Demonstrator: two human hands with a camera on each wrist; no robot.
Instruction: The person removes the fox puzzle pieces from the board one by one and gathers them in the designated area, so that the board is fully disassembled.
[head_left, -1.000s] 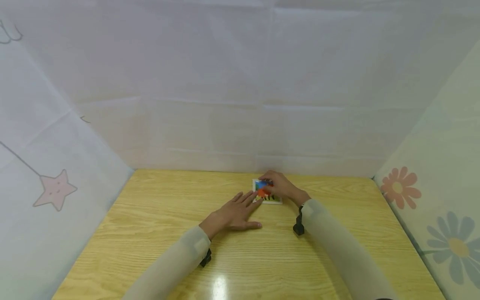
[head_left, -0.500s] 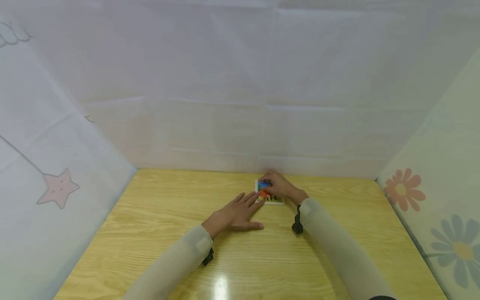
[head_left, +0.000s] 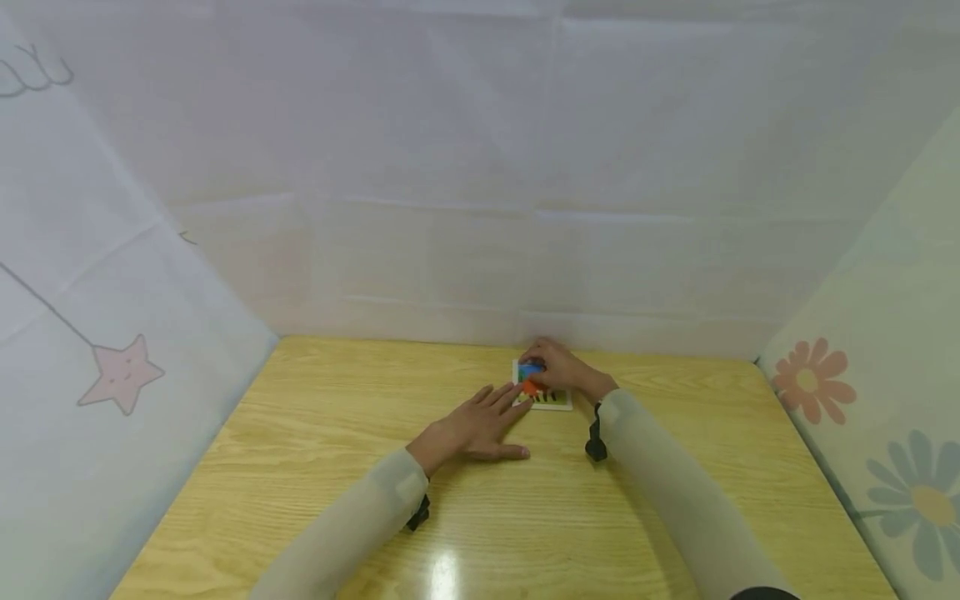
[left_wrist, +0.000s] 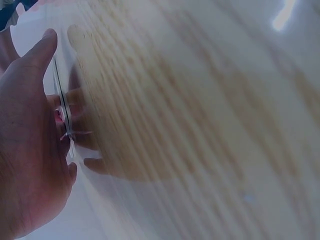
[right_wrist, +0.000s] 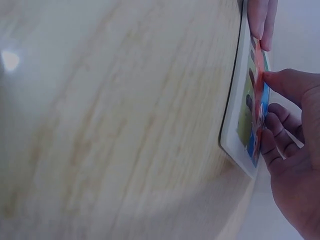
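Observation:
A small picture puzzle board [head_left: 555, 407] with a white border lies at the far middle of the table. Its picture shows blue, red and green. My left hand [head_left: 480, 427] lies flat with fingers spread, fingertips over the board's left side and thumb out on the wood. Over the right part of the picture my right hand [head_left: 561, 368] is curled. In the right wrist view its thumb presses on a red-orange puzzle piece [right_wrist: 259, 65], with the other fingers bent at the far side. Left fingertips [right_wrist: 257, 22] touch the same red-orange area. The left wrist view shows the board only edge-on.
The wooden table [head_left: 337, 408] is bounded by a pale cloth wall [head_left: 420, 250] close behind the board. Side cloths carry a printed star [head_left: 122, 373] and flowers [head_left: 813, 379]. Both wrists wear dark camera mounts [head_left: 596, 446].
The head view has shifted slightly, moving the scene a little to the right. Relative to the board, my right hand has edged left over the red area. My left hand stays in place.

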